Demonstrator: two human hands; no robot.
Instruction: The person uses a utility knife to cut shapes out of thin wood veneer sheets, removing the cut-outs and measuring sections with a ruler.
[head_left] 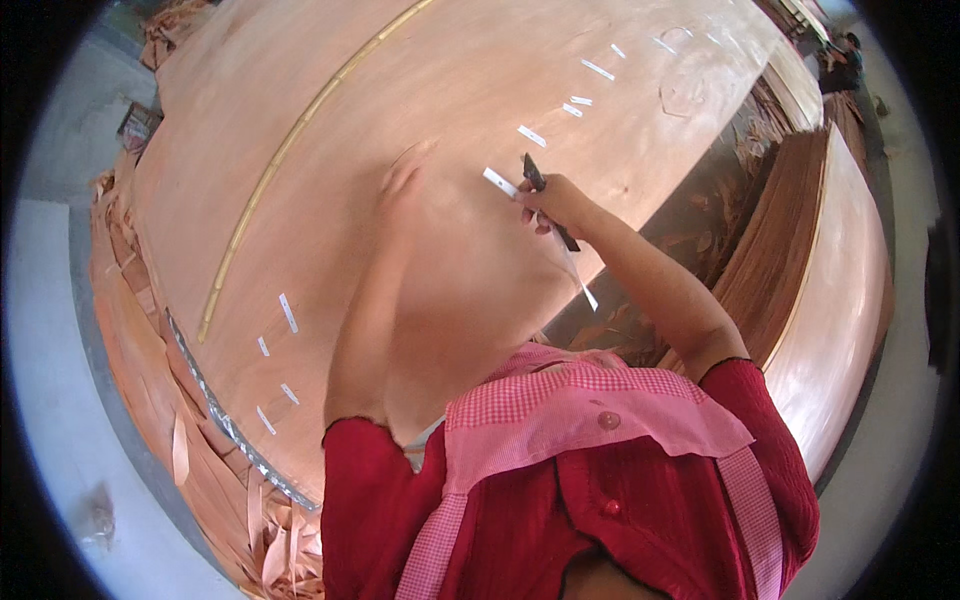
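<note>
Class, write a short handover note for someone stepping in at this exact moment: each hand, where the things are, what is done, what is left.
Left hand: flat on the veneer sheet, holding nothing.
Right hand: gripping a dark knife beside a white tape strip.
Done: tape strips already run along the sheet toward its far end and near its left edge.
Left: cannot tell how many strips remain; the seam under the hands looks like the current spot.

pale concrete floor (45, 330), stacked veneer sheets (835, 270), daylight
</note>
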